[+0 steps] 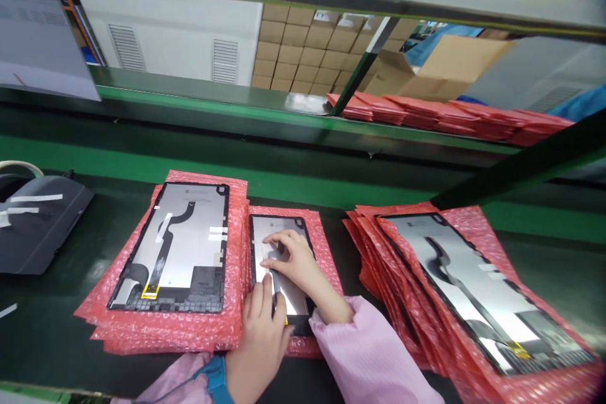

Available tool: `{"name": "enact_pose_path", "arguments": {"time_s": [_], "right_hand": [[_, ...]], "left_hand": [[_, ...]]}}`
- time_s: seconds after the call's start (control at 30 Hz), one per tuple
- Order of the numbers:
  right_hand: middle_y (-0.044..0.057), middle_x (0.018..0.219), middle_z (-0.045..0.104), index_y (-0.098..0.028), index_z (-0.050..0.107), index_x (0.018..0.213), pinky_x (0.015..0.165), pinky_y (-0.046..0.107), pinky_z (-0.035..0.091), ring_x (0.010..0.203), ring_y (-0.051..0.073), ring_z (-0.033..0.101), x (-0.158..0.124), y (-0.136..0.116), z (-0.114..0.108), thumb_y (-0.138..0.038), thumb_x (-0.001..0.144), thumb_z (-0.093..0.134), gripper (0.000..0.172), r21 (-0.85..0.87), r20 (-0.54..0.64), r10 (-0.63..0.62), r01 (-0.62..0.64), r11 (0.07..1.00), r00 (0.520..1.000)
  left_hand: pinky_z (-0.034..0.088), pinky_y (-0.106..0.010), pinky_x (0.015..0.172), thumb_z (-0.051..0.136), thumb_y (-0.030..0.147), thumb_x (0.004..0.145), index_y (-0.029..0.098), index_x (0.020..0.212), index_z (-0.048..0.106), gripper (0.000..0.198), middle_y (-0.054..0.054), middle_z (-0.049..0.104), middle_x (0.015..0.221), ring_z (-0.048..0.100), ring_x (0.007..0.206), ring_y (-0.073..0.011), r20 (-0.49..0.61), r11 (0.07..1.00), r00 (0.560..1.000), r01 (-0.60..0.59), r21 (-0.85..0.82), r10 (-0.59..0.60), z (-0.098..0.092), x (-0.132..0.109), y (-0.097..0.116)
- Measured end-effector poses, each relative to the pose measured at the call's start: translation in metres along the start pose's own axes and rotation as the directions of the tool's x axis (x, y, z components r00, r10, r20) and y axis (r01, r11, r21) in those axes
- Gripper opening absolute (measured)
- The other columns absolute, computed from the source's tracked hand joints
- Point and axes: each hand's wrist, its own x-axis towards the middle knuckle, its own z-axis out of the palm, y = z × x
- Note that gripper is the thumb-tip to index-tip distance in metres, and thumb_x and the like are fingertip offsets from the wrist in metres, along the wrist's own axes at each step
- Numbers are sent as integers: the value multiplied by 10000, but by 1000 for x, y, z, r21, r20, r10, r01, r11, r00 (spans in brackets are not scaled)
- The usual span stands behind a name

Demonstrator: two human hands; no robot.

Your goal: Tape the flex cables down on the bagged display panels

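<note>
In the middle of the head view, a tablet display panel (pixel 292 223) lies back side up on red bubble-wrap bags (pixel 326 252). My left hand (pixel 265 322), a blue strap at its wrist, rests on the panel's lower part with fingers stretched out. My right hand (pixel 298 262) reaches over the panel's middle. Its thumb and index fingertips touch the surface a little apart, near a whitish patch whose edges I cannot make out. Both hands partly hide the panel and its flex cable. To the left, another display panel (pixel 189 259) bears several white tape strips (pixel 218 233).
At right, a third panel (pixel 454 246) leans on a fanned stack of red bubble-wrap bags (pixel 379 252). A dark grey tape-strewn device (pixel 42 221) stands at far left. More red bags (pixel 426 115) lie on the green shelf (pixel 213 107), with cardboard boxes (pixel 303 44) behind.
</note>
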Motion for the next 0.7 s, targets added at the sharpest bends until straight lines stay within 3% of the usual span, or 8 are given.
{"name": "enact_pose_path", "arguments": {"time_s": [0.2,0.3,0.4,0.47,0.53,0.57,0.63,0.7], "right_hand": [[45,1031,605,-266,608,1014,906,436,399,998,281,529,19,-5,6,-266,714,769,341,-29,-167,128,-134,991,978],[58,1032,589,-250,592,1002,926,467,396,1024,295,521,27,-7,9,-253,697,750,343,70,-209,137,-125,990,968],[84,1067,577,-218,557,1032,876,433,455,963,262,560,19,-6,-1,-298,769,646,289,156,-255,146,-108,982,956],[95,1064,587,-205,535,1052,813,395,495,890,232,588,-6,-2,-21,-350,832,572,266,208,-300,158,-97,973,941],[85,1017,609,-213,543,1044,777,369,511,870,219,603,-51,5,-51,-376,875,546,236,273,-395,137,-27,962,908],[76,999,614,-224,562,1039,776,359,511,889,217,608,-78,9,-69,-359,890,560,201,282,-469,101,40,959,878],[48,865,604,-237,601,872,710,338,508,829,210,605,-138,17,-105,-289,876,609,53,135,-606,-66,184,974,792],[33,807,587,-238,615,794,656,322,493,760,195,591,-193,25,-138,-238,848,652,66,-27,-697,-138,166,986,704]], "left_hand": [[535,-442,866,547,350,904,97,1193,599,387,-241,521,1381,572,1176,-357,-25,999,999,-23,40,24,-2,-1,2],[527,-450,873,536,313,911,80,1198,594,374,-263,508,1383,557,1189,-366,-18,998,999,-29,59,30,-2,-1,2],[519,-459,887,536,292,908,99,1206,596,360,-246,513,1383,558,1180,-356,-21,998,999,-39,51,40,-1,-2,-1],[517,-464,894,536,282,902,120,1204,604,349,-220,531,1373,565,1163,-347,-39,998,998,-46,44,48,0,-2,-4],[512,-471,907,534,254,892,131,1197,612,337,-198,540,1369,562,1157,-342,-62,999,997,-39,29,41,0,-2,-6],[507,-477,914,530,229,887,132,1193,615,333,-190,544,1366,557,1157,-344,-73,999,997,-30,18,31,0,-1,-6],[489,-507,935,509,167,872,124,1177,623,328,-186,550,1356,544,1155,-353,-93,1000,996,-21,-13,19,-3,1,-5],[472,-538,951,490,115,851,123,1162,626,339,-181,551,1346,523,1165,-362,-97,995,994,-53,-83,45,-7,6,1]]}}
